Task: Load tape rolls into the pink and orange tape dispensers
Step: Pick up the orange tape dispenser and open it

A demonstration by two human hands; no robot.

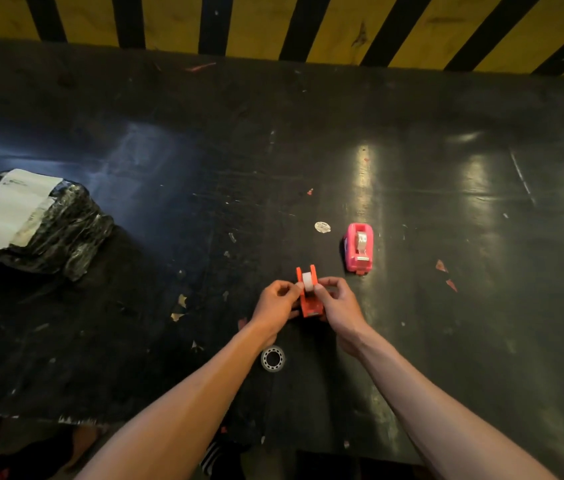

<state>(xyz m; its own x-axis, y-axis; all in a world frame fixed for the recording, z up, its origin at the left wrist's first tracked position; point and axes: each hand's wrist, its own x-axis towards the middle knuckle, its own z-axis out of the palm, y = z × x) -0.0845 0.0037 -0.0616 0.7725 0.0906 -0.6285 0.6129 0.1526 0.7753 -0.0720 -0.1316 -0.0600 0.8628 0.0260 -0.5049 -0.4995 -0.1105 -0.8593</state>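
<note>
I see a dim scene with uneven light: pale vertical streaks of glare lie on the dark glossy surface [412, 341] just beyond and to the right of the pink dispenser [359, 247], and a bluish sheen spreads well to its left. My forearms cast soft shadows. Straight edges bow toward the frame's borders, and fine detail looks soft and grainy.

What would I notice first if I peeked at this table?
Probably the orange tape dispenser in the middle, a white roll in it, held by the left hand and right hand. To its right stands the pink dispenser; a black-wrapped bundle sits far left.
</note>
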